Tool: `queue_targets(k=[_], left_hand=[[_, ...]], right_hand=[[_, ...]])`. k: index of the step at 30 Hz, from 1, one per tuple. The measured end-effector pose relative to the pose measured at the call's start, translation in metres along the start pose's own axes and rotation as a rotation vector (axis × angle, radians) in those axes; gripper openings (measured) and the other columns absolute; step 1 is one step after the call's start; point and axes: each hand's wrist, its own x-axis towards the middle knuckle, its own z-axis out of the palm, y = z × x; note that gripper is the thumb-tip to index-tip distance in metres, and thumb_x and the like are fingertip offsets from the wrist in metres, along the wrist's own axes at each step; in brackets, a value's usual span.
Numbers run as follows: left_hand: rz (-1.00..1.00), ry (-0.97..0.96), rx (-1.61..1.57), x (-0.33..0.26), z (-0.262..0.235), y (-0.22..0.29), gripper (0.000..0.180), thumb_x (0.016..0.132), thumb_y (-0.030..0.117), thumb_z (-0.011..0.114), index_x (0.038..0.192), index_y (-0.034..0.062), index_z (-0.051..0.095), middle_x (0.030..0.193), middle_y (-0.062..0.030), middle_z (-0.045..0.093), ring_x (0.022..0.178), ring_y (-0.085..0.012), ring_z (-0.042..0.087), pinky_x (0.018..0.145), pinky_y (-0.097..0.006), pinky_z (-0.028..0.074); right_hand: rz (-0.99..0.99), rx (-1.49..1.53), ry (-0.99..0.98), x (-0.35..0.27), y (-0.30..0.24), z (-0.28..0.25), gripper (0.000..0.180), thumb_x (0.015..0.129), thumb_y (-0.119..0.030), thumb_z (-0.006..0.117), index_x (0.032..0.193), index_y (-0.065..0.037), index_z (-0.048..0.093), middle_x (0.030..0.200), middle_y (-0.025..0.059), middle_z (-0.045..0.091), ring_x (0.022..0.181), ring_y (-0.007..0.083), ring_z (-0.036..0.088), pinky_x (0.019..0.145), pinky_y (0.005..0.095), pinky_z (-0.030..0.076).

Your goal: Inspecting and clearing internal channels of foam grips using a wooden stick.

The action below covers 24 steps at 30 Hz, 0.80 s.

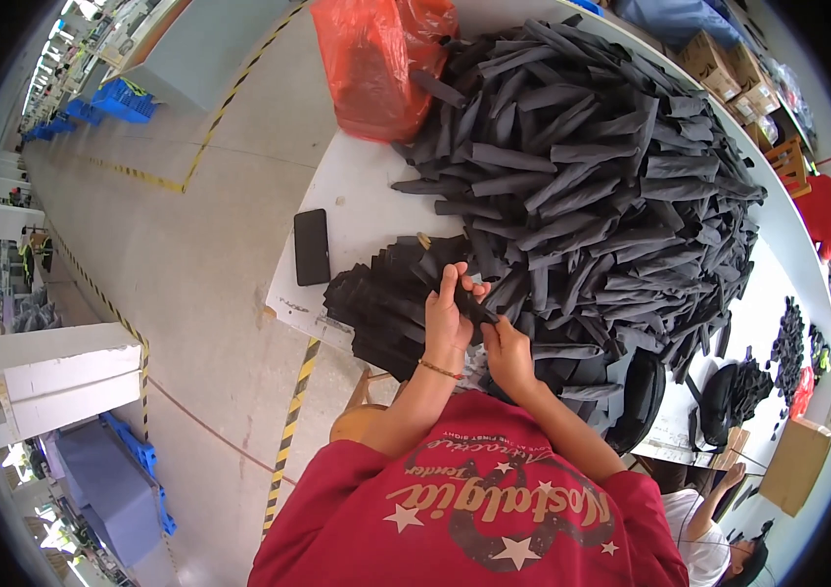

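Both hands meet over the near edge of the white tabletop [367, 186], on one dark fabric piece [474, 309]. Left hand [447, 318]: palm turned up, fingers curled about the piece's upper part; exact finger contact partly hidden. Right hand [507, 354]: thumb and fingers pinching its lower end. Beaded bracelet [440, 370] on left wrist.

Piece lies between the hands, in front of a smaller black stack [381, 303] that sits to the left, near the tabletop's corner. Beyond and to the right, a large heap [572, 176] of dark grey, narrow, folded-looking fabric pieces. Black phone-like slab [312, 248] flat on the tabletop, left of the stack. Red plastic bag [376, 73] at the far side, against the heap.

Lower right: another person in a white top [697, 538], one arm raised.
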Motion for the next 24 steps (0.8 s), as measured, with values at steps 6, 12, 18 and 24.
queue_targets(k=[6, 12, 18, 24], left_hand=[[0.125, 0.26, 0.187, 0.012, 0.0, 0.024, 0.027, 0.09, 0.027, 0.068, 0.085, 0.0015, 0.062, 0.059, 0.0009, 0.051, 0.043, -0.0076, 0.043, 0.041, -0.024, 0.037], [0.23, 0.182, 0.219, 0.027, -0.009, 0.051, 0.035, 0.094, 0.032, 0.062, 0.071, 0.0073, 0.054, 0.047, 0.0049, 0.037, 0.034, -0.0053, 0.026, 0.034, -0.023, 0.019], [0.09, 0.218, 0.014, 0.03, -0.005, 0.024, 0.036, 0.096, 0.038, 0.058, 0.072, 0.011, 0.053, 0.05, 0.0046, 0.039, 0.039, -0.0049, 0.031, 0.038, -0.021, 0.024], [-0.021, 0.217, -0.089, 0.028, 0.004, -0.004, 0.032, 0.098, 0.034, 0.053, 0.076, 0.0109, 0.052, 0.056, 0.0034, 0.044, 0.044, -0.0061, 0.036, 0.042, -0.022, 0.03]], right_hand=[[-0.065, -0.08, -0.093, -0.038, 0.007, -0.008, 0.012, 0.093, -0.009, 0.055, 0.088, 0.002, 0.054, 0.07, 0.0271, 0.058, 0.068, 0.0455, 0.059, 0.055, 0.0473, 0.045], [0.001, -0.128, -0.318, -0.09, -0.009, -0.064, 0.013, 0.092, -0.012, 0.057, 0.086, 0.0, 0.055, 0.068, 0.0253, 0.058, 0.066, 0.0431, 0.061, 0.054, 0.0472, 0.047], [-0.036, -0.435, -0.108, -0.084, -0.044, -0.098, 0.019, 0.087, -0.019, 0.069, 0.087, -0.004, 0.057, 0.06, 0.015, 0.059, 0.053, 0.0316, 0.062, 0.047, 0.0379, 0.046], [-0.214, -0.069, 0.186, 0.002, -0.041, -0.042, 0.023, 0.081, -0.006, 0.072, 0.1, -0.002, 0.061, 0.076, 0.0108, 0.059, 0.06, 0.0207, 0.057, 0.055, 0.031, 0.046]])
